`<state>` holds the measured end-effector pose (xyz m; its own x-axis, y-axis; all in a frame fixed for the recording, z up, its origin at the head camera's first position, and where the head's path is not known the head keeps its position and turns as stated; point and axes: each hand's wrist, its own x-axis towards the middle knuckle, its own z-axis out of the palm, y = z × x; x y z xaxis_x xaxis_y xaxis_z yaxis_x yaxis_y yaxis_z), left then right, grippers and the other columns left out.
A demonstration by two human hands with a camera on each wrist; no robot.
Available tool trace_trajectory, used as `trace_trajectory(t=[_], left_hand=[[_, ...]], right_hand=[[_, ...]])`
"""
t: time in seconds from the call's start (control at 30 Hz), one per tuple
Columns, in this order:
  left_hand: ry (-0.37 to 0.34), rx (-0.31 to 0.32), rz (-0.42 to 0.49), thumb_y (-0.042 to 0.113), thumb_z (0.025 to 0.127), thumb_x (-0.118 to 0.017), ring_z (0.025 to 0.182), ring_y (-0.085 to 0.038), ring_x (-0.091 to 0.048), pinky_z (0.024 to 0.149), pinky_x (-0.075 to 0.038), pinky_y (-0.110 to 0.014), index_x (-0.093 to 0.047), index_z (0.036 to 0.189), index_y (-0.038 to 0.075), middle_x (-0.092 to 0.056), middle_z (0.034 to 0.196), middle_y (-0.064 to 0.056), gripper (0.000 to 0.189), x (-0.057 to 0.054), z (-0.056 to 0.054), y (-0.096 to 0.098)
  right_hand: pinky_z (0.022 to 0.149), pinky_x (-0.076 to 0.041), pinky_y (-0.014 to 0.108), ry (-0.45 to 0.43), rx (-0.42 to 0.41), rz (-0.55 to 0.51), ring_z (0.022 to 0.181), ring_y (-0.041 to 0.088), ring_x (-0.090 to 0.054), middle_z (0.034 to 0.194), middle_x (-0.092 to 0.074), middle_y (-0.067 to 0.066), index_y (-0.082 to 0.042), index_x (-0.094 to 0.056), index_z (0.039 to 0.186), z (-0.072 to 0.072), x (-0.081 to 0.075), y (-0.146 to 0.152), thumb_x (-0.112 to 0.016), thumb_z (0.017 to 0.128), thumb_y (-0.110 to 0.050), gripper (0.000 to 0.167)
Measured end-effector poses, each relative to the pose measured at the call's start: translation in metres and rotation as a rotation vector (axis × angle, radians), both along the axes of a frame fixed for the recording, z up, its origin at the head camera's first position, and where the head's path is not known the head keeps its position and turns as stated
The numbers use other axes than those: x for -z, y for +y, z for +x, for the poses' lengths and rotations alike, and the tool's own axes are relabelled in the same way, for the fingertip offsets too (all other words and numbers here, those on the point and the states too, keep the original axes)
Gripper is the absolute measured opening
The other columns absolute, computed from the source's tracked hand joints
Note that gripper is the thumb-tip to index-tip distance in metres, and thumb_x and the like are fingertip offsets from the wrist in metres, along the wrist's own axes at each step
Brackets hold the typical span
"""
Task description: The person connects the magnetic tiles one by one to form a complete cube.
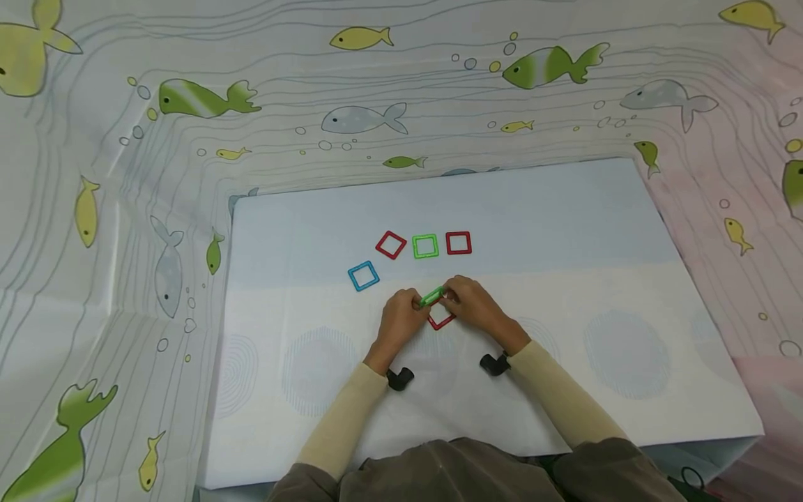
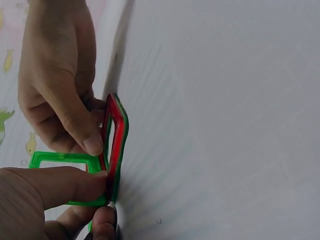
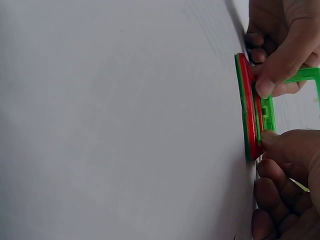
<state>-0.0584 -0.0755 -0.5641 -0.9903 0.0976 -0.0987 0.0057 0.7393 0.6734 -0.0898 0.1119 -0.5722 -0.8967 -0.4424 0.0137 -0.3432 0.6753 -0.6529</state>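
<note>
Near the middle of the bench (image 1: pixel 546 230), we hold an upended green frame (image 1: pixel 432 297) against the edge of a flat-lying red frame (image 1: pixel 446 323). Our left hand (image 1: pixel 404 317) pinches one end in its fingers; our right hand (image 1: pixel 475 305) pinches the other, close to where the two colours meet. We judge the work to be early: this one join looks nearly made, though we cannot tell whether it would hold by itself. Beyond it lie pieces not yet joined: a blue frame (image 1: pixel 369 285), a cornerwise red square (image 1: pixel 398 237), a green square (image 1: pixel 424 236) and a straighter red square (image 1: pixel 458 233), each apart from its neighbours. All are hollow, four-sided and glossy, probably hard plastic; the green in hand looks translucent. From the wrists we see a green rim along the red frame's underside, and cannot tell whether it is a separate piece.
</note>
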Motion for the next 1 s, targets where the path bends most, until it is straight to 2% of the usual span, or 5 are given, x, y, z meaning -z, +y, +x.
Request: trace_trajectory(t=[0.1,0.53,0.73,0.87,1.0], left_hand=[[-0.02,-0.015,0.024,0.013,0.087,-0.075,0.071,-0.014,-0.056,0.061,-0.047,-0.028,-0.068,0.082,0.007,-0.061,0.078,-0.004,0.011,0.0,-0.001,-0.001],[-0.032,-0.048,0.051,0.014,0.086,-0.076,0.07,-0.015,-0.057,0.061,-0.047,-0.029,-0.069,0.083,0.005,-0.064,0.077,-0.004,0.011,0.002,-0.001,0.0],[-0.034,-0.062,0.053,0.014,0.087,-0.075,0.071,-0.015,-0.058,0.061,-0.047,-0.028,-0.069,0.083,0.006,-0.063,0.077,-0.003,0.011,0.002,0.0,0.0],[-0.041,-0.067,0.054,0.015,0.087,-0.076,0.072,-0.015,-0.057,0.062,-0.047,-0.028,-0.069,0.084,0.006,-0.063,0.077,-0.003,0.012,0.003,0.0,0.0],[-0.046,-0.062,0.058,0.015,0.087,-0.076,0.074,-0.016,-0.058,0.064,-0.048,-0.029,-0.07,0.086,0.005,-0.064,0.08,-0.005,0.012,0.003,0.001,0.001]], right_hand=[[0.065,-0.047,0.027,0.001,-0.002,-0.01,0.075,0.013,-0.055,0.084,-0.064,0.004,-0.005,-0.071,0.099,-0.001,0.001,0.0,-0.075,0.089,-0.01,0.012],[0.067,-0.047,0.029,-0.018,0.004,-0.013,0.077,0.014,-0.056,0.087,-0.065,0.004,-0.005,-0.071,0.101,0.0,0.0,0.001,-0.075,0.09,-0.012,0.014],[0.072,-0.05,0.031,-0.016,0.026,-0.025,0.082,0.015,-0.059,0.095,-0.066,0.006,-0.005,-0.07,0.104,-0.003,-0.002,0.01,-0.068,0.094,-0.01,0.011],[0.075,-0.051,0.035,0.007,0.091,-0.024,0.085,0.019,-0.059,0.096,-0.067,0.01,-0.003,-0.071,0.103,-0.014,-0.005,0.024,-0.065,0.097,-0.009,0.011],[0.076,-0.05,0.037,0.009,0.185,-0.021,0.086,0.023,-0.058,0.097,-0.066,0.013,-0.001,-0.07,0.102,-0.034,-0.012,0.04,-0.063,0.098,-0.009,0.011]])
